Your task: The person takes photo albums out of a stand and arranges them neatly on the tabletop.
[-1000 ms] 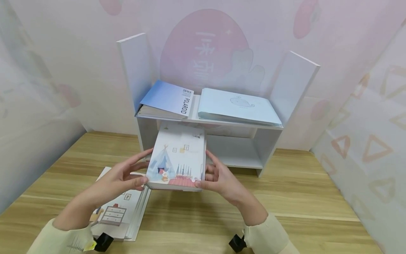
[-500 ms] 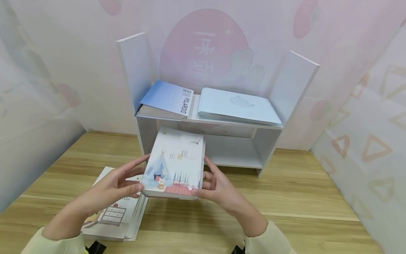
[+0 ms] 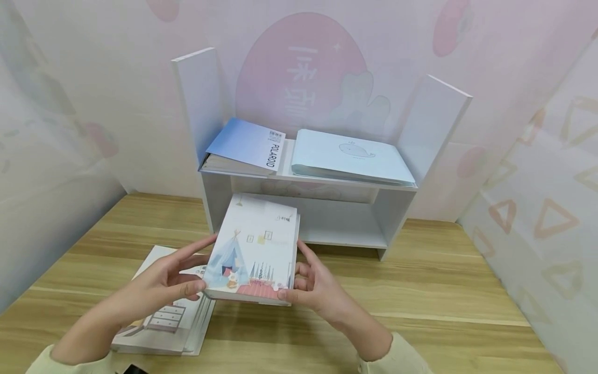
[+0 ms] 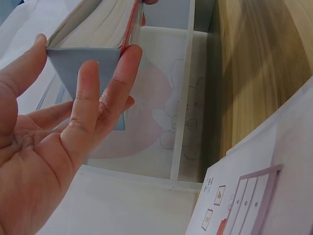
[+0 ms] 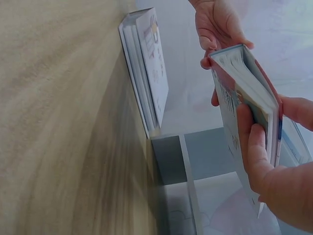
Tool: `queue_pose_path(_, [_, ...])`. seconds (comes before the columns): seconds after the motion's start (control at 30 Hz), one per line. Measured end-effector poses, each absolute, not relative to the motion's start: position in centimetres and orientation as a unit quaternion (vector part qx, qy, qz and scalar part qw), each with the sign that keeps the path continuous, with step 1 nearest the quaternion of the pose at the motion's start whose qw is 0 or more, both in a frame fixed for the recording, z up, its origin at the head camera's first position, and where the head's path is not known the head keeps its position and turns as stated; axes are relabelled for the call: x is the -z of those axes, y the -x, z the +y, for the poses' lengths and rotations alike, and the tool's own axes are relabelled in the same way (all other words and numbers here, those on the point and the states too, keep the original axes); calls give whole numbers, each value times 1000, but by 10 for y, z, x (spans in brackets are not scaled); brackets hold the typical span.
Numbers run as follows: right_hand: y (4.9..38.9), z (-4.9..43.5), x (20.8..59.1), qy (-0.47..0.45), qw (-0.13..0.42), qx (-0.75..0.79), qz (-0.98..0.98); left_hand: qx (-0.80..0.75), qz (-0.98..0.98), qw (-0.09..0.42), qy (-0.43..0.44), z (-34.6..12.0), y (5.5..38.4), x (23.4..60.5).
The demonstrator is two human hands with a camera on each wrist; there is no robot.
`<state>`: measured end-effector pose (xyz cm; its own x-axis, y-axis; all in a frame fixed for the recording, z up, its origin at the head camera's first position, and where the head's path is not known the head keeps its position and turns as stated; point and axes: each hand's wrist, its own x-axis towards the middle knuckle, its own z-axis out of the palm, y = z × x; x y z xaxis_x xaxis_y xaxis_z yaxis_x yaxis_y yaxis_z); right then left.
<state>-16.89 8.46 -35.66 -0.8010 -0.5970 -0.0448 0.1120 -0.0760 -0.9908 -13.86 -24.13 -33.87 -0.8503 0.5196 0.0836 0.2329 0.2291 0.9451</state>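
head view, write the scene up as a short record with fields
held: thick white album with blue tent print
left grip: holds its left side
right grip: holds its right side
lying lower left: white album with chest-of-drawers print, on wood-grain tabletop
white two-tier shelf, upper tier: gradient-blue POLAROID album, pale-blue whale-print album
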Motion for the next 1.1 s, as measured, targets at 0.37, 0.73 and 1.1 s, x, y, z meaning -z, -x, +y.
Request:
queue_pose_path(0.37, [162, 81, 362, 174, 259, 712, 629, -569, 769, 129, -261, -244, 134, 345])
queue_pose_path(0.73, [155, 78, 363, 149, 258, 720, 627, -573, 765, 122, -268, -247, 132, 351])
queue_pose_path(1.1, [147, 76, 373, 137, 263, 732, 613, -578, 754, 146, -277, -250, 130, 361])
